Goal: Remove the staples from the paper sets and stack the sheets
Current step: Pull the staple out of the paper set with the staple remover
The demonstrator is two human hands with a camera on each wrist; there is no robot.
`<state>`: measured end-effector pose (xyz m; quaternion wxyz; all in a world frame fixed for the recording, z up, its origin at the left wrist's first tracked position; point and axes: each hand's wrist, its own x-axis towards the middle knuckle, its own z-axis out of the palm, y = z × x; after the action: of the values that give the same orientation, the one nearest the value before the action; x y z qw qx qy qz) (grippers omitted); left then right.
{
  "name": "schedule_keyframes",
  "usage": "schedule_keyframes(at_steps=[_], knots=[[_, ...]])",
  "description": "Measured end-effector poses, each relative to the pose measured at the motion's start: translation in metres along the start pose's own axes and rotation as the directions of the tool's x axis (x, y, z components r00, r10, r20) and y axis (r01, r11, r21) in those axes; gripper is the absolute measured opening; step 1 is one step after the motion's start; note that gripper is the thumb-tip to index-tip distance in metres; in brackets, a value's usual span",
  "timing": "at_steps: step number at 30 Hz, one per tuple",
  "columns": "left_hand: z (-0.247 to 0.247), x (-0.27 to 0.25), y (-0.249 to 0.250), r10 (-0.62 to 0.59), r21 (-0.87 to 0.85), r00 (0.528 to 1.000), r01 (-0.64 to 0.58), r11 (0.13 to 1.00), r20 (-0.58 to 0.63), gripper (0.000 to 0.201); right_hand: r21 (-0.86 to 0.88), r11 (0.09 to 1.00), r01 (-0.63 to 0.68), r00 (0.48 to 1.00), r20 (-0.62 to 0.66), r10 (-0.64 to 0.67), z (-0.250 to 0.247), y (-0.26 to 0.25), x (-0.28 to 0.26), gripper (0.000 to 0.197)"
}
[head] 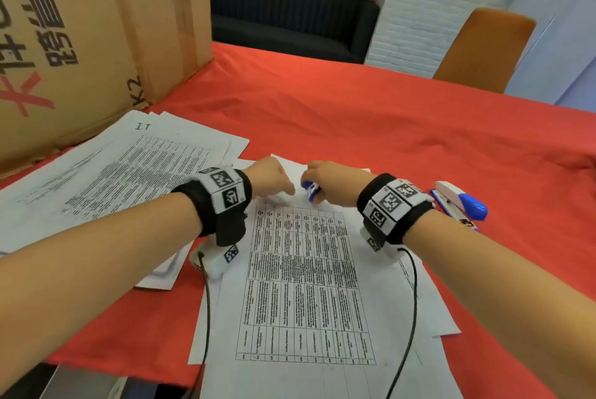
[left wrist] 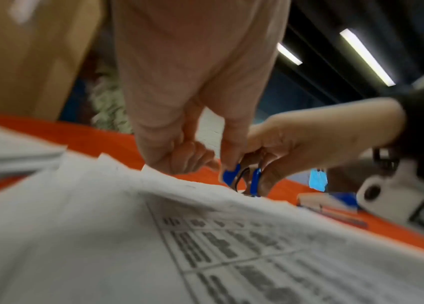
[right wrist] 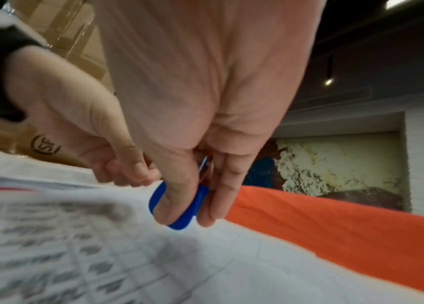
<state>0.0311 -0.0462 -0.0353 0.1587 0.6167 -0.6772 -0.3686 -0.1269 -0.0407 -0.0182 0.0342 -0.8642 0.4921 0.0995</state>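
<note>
While I lean over the red cloth, both of my hands meet at the far edge of the printed set.

Right hand: my right hand (head: 332,184) pinches a blue staple remover (right wrist: 177,205), thumb on one blue grip and a finger on the other, its tip down at the top edge of the paper.
Left hand: my left hand (head: 271,177) has its fingers curled, their tips pressed down at the far left corner of the top sheet, just beside the remover; I cannot tell whether they pinch that corner or only pin it.
Paper set: the set in front of me (head: 306,285) lies flat on the table, a printed table facing up, with further sheets showing under its right and lower edges.
Staple: too small and blurred for me to make out.
Other papers: a loose spread of printed sheets (head: 122,169) lies to my left, overlapping one another, its near corner under my left wrist.
Stapler: a blue and white stapler (head: 458,202) rests on the cloth just beyond my right wrist.
Table: red cloth (head: 403,127) covers it.
Box: a big cardboard box (head: 96,28) stands at the far left, against the paper spread.
Chair: an orange chair (head: 483,47) stands at the far right side.
</note>
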Motion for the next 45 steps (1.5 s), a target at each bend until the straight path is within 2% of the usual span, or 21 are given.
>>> schedule_keyframes(at_steps=[2, 5, 7, 10, 15, 19, 24, 27, 30, 34, 39, 41, 45], knots=[[0.002, 0.002, 0.005, 0.008, 0.174, 0.999, -0.017, 0.985, 0.050, 0.022, -0.003, 1.000, 0.018, 1.000, 0.020, -0.018, 0.004, -0.005, 0.003, 0.031], [0.006, 0.005, 0.010, -0.012, 0.300, 0.994, -0.021, 0.954, 0.107, 0.020, -0.053, 0.998, 0.037, 0.998, 0.052, -0.034, 0.004, -0.011, 0.007, 0.029], [0.009, 0.008, 0.009, -0.044, 0.355, 0.986, -0.016, 0.935, 0.160, 0.026, -0.089, 0.995, 0.051, 0.997, 0.068, -0.045, 0.006, -0.013, 0.009, 0.027], [0.012, 0.012, 0.005, -0.056, 0.358, 0.978, -0.020, 0.933, 0.200, 0.030, -0.106, 0.992, 0.061, 0.996, 0.071, -0.054, 0.007, -0.013, 0.010, 0.024], [0.014, 0.012, 0.005, -0.023, 0.398, 0.981, -0.057, 0.915, 0.194, 0.036, -0.125, 0.991, 0.056, 0.996, 0.079, -0.046, 0.010, -0.014, 0.011, 0.019], [0.017, 0.012, 0.006, 0.013, 0.454, 0.985, -0.090, 0.886, 0.170, 0.038, -0.171, 0.983, 0.061, 0.994, 0.095, -0.045, 0.009, -0.018, 0.010, 0.023], [0.017, 0.012, 0.004, 0.009, 0.413, 0.984, -0.084, 0.907, 0.179, 0.034, -0.255, 0.965, 0.058, 0.994, 0.106, -0.031, 0.011, -0.026, 0.007, 0.028], [0.017, 0.012, 0.002, -0.012, 0.372, 0.983, -0.058, 0.926, 0.182, 0.031, -0.087, 0.995, 0.044, 0.995, 0.093, -0.036, 0.011, -0.015, 0.009, 0.023], [0.017, 0.010, 0.003, 0.015, 0.451, 0.985, -0.094, 0.887, 0.174, 0.027, 0.085, 0.996, 0.012, 0.997, 0.072, -0.018, 0.011, 0.001, 0.011, 0.025], [0.019, 0.010, 0.003, 0.047, 0.525, 0.987, -0.122, 0.842, 0.153, 0.049, 0.270, 0.962, -0.048, 0.997, 0.069, 0.030, 0.014, 0.021, 0.011, 0.028], [0.019, 0.012, 0.003, 0.056, 0.555, 0.985, -0.138, 0.820, 0.163, 0.052, 0.418, 0.906, -0.068, 0.997, 0.058, 0.049, 0.019, 0.034, 0.010, 0.027], [0.019, 0.012, 0.003, 0.051, 0.564, 0.985, -0.138, 0.814, 0.166, 0.052, 0.518, 0.851, -0.085, 0.996, 0.064, 0.060, 0.022, 0.037, 0.010, 0.026], [0.020, 0.011, 0.004, 0.060, 0.578, 0.984, -0.146, 0.803, 0.166, 0.052, 0.746, 0.660, -0.086, 0.996, 0.082, 0.037, 0.029, 0.043, 0.010, 0.022]])
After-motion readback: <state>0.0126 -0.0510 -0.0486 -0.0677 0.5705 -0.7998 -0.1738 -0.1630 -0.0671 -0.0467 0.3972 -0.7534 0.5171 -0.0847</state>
